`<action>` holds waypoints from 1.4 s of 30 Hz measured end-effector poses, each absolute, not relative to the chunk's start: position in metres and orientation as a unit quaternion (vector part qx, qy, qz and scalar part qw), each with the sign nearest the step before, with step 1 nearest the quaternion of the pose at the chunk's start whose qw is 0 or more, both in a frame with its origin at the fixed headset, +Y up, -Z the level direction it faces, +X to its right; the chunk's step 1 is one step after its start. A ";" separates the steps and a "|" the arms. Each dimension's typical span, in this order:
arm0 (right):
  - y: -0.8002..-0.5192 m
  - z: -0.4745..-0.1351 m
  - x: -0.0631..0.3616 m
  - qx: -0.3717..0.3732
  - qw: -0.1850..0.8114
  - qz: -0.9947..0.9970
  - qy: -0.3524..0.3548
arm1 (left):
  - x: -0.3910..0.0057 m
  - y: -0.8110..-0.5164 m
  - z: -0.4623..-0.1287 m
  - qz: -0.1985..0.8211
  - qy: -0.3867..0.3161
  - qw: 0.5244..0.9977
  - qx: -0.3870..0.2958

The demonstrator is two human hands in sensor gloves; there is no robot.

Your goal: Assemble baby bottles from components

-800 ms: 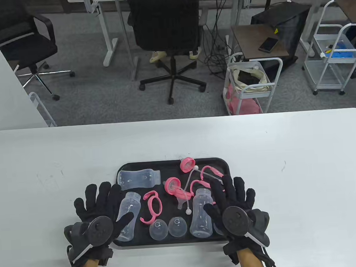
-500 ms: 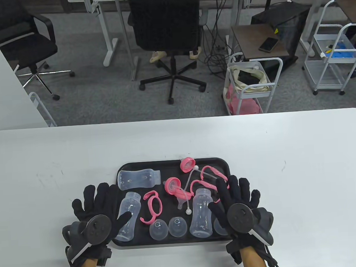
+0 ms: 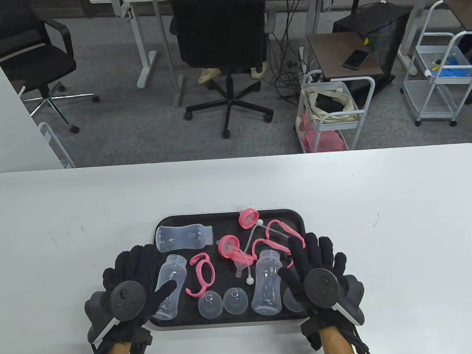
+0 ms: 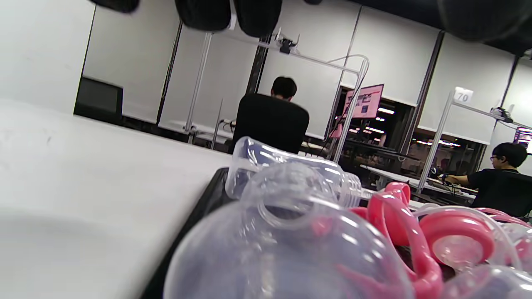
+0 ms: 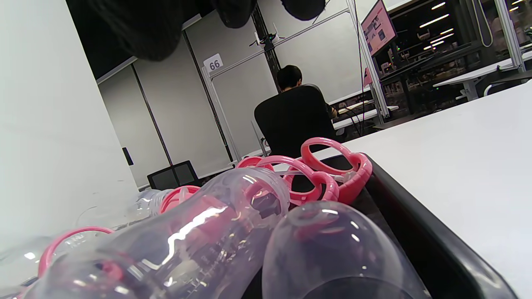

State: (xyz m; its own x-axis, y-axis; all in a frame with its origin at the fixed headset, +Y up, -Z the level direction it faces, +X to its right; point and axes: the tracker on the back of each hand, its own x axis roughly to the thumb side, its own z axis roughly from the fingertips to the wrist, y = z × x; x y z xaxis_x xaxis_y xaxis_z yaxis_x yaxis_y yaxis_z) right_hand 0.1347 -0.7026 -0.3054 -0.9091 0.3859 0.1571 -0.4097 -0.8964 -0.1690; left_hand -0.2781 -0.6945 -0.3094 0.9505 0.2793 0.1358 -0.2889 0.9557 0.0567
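A black tray holds three clear bottle bodies lying down: one at the back left, one at the left, one at the right. Pink handles, pink collars, a straw and clear dome caps lie among them. My left hand is open over the tray's left edge, its thumb across the left bottle. My right hand is open over the right edge, thumb beside the right bottle. Neither hand grips anything.
The tray sits near the front edge of a white table. Another dome cap lies under my right hand by the tray wall. Office chairs and carts stand beyond the table's far edge.
My left hand's fingers have drawn closer together and pulled back slightly, with the thumb now on the left bottle. My right hand has shifted a little to the right.
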 end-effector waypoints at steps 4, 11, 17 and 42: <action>-0.702 -0.305 0.134 0.064 0.205 0.971 -0.100 | -0.278 -0.698 -0.311 0.156 -0.042 0.987 0.018; -0.702 -0.305 0.134 0.068 0.210 0.970 -0.104 | -0.270 -0.706 -0.316 0.127 -0.012 0.990 -0.053; -0.702 -0.305 0.133 0.074 0.218 0.968 -0.103 | -0.250 -0.720 -0.319 0.049 0.023 0.994 -0.096; -0.699 -0.303 0.158 0.053 0.316 0.939 -0.123 | -0.255 -0.732 -0.325 0.041 0.060 0.990 -0.117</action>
